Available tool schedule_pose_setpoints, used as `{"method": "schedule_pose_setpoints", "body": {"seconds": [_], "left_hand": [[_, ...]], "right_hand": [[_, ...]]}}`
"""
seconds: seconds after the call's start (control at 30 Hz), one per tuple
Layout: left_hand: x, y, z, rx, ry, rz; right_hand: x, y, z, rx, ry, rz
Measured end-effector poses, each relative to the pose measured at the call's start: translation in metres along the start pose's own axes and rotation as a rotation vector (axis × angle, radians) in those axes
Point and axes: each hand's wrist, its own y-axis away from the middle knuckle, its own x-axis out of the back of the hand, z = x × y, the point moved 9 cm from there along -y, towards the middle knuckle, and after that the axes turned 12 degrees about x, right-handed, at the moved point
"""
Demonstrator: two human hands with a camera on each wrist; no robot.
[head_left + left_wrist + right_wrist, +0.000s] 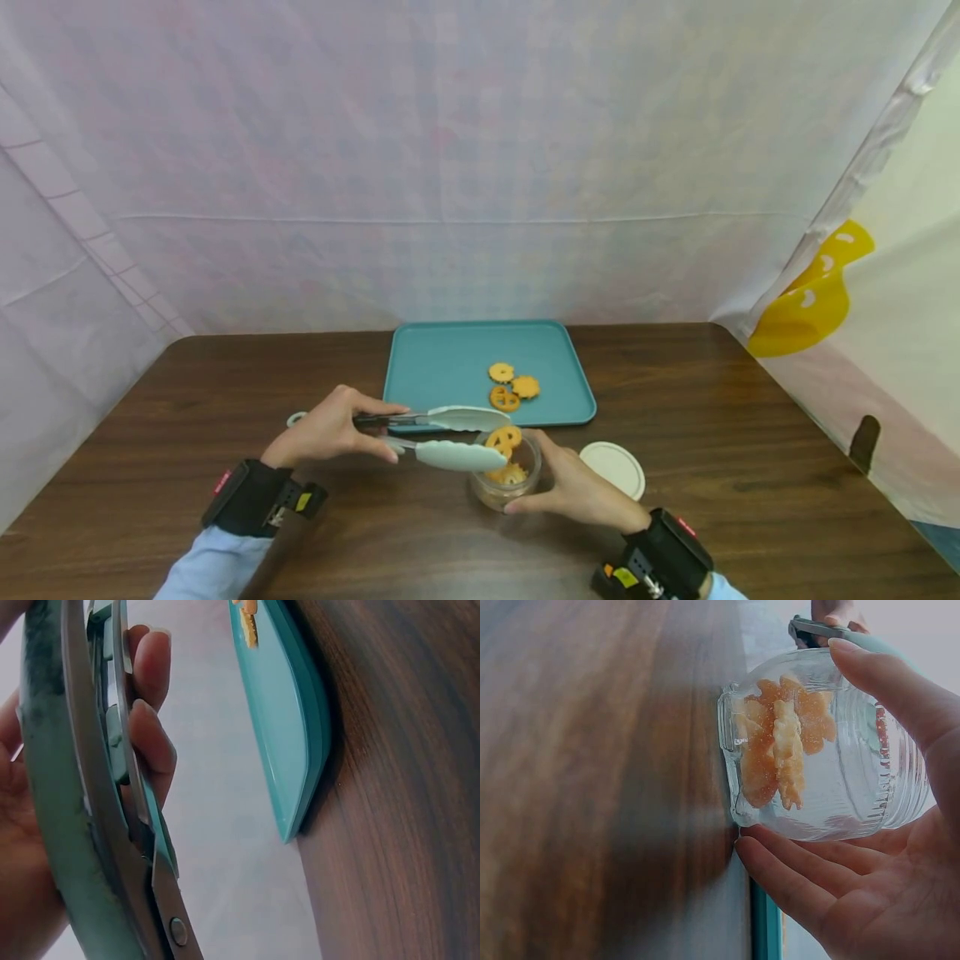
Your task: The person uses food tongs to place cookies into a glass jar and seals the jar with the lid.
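My left hand [330,429] grips a pair of tongs [459,456] with pale mint scalloped tips; their handle [56,802] fills the left side of the left wrist view. Between the tips, over the jar's mouth, is a pretzel-shaped cracker [506,437]. My right hand [573,490] holds the clear glass jar [492,497] upright on the table, thumb on one side and fingers on the other. Several golden crackers [786,750] lie at the bottom of the jar in the right wrist view.
Behind the jar lies a teal tray [442,358] bearing two flower-shaped crackers [526,387] and one pretzel-shaped cracker [504,399]. A round cream lid [615,468] rests on the brown wooden table [750,450], right of the jar. A pale cloth [450,167] hangs behind the table.
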Motion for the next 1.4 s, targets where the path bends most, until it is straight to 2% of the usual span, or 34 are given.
{"method": "schedule_pose_setpoints", "body": {"seconds": [0.23, 0.37, 0.6, 0.8, 0.93, 1.1, 1.27, 1.4], "left_hand": [[-0.002, 0.0, -0.001, -0.001, 0.0, -0.01], [-0.002, 0.0, -0.001, 0.005, 0.001, -0.012], [-0.004, 0.0, -0.004, 0.031, 0.028, -0.046], [-0.005, -0.002, -0.007, 0.057, 0.04, -0.05], [-0.003, -0.003, -0.009, 0.075, 0.036, -0.004], [0.004, -0.006, -0.013, 0.134, -0.015, 0.112], [0.012, -0.014, -0.019, 0.207, -0.043, 0.216], [0.013, -0.023, -0.022, 0.23, -0.094, 0.272]], "right_hand": [[-0.001, 0.001, 0.0, -0.002, 0.011, 0.001], [0.0, 0.0, -0.003, 0.031, 0.007, 0.013], [0.002, 0.0, -0.004, 0.045, 0.028, 0.034], [0.001, 0.0, -0.002, 0.046, -0.007, 0.03], [0.001, 0.0, -0.002, 0.044, 0.022, 0.029], [0.001, 0.0, -0.003, 0.045, 0.003, 0.024], [0.001, -0.001, -0.004, 0.051, -0.031, 0.027], [0.001, -0.001, -0.004, 0.039, -0.04, 0.027]]}}
